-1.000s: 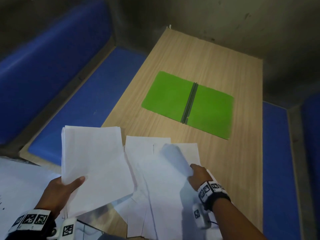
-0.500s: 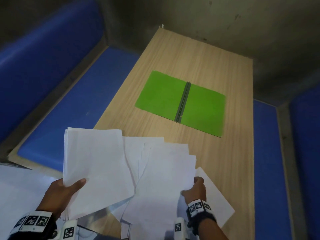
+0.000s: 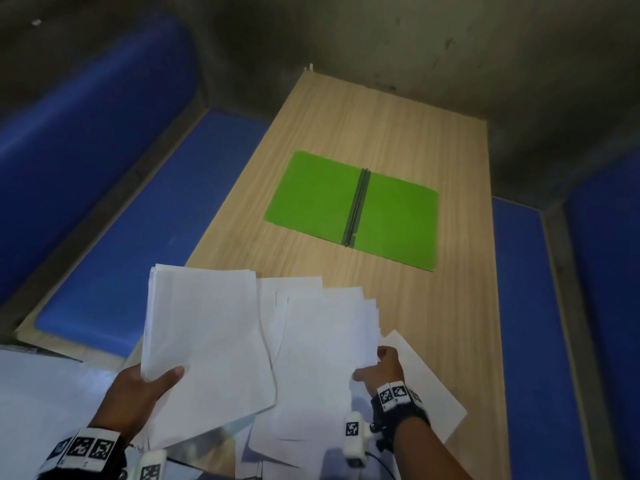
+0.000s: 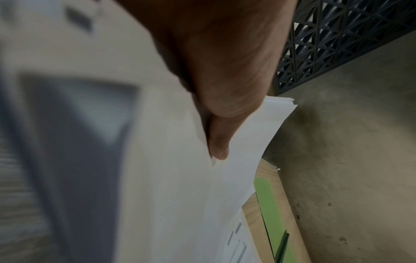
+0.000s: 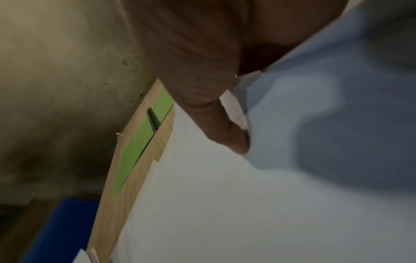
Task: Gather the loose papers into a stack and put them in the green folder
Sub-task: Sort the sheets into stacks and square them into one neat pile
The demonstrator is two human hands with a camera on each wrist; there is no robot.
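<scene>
Our left hand (image 3: 138,389) pinched a gathered stack (image 3: 204,348) by its near edge, thumb on top. Our right hand (image 3: 381,367) gripped the fanned loose papers (image 3: 322,362) beside it. Farther up the table (image 3: 450,306), well apart, the green folder (image 3: 353,209) lay open.

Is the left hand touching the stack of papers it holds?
Touching. Head view: the left hand grips the paper stack, thumb pressed on top.

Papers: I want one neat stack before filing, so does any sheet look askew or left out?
Yes. One sheet lies skewed on the table under the right hand, poking out rightward. The right-hand bundle is fanned at its top edges.
</scene>
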